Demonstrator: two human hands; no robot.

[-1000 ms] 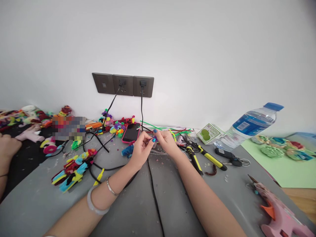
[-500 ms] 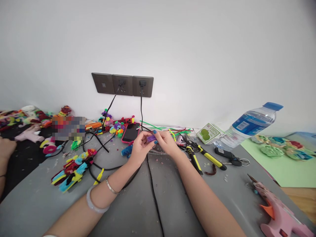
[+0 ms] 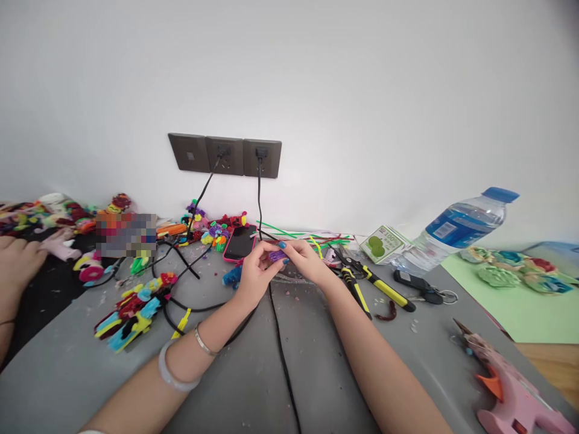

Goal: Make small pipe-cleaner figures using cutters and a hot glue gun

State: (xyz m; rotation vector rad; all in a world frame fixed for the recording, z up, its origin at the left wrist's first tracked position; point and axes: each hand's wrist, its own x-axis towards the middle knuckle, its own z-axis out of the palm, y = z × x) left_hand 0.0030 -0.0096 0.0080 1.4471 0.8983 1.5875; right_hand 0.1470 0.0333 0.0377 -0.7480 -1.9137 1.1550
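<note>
Both my hands meet over the middle of the grey table [image 3: 316,374]. My left hand [image 3: 253,274] and my right hand [image 3: 307,260] pinch a small purple pipe-cleaner piece [image 3: 275,255] between their fingertips, just above the table. The nails are painted blue. My left wrist wears a pale bangle and a thin metal one. A blue fuzzy piece [image 3: 233,276] lies just left of my left hand, and a phone in a pink case [image 3: 239,242] lies behind it.
Yellow-handled cutters [image 3: 362,283] and keys [image 3: 423,292] lie right of my hands. A water bottle [image 3: 456,232], a small green box [image 3: 384,243], a green mat [image 3: 515,301] and a pink glue gun [image 3: 511,392] sit to the right. Black cables [image 3: 181,304] and colourful figures [image 3: 136,307] lie left. Another person's hand [image 3: 15,265] rests far left.
The purple piece has come into view between my fingertips as my fingers shifted slightly. The other person's hand at the far left has moved a little to the right.
</note>
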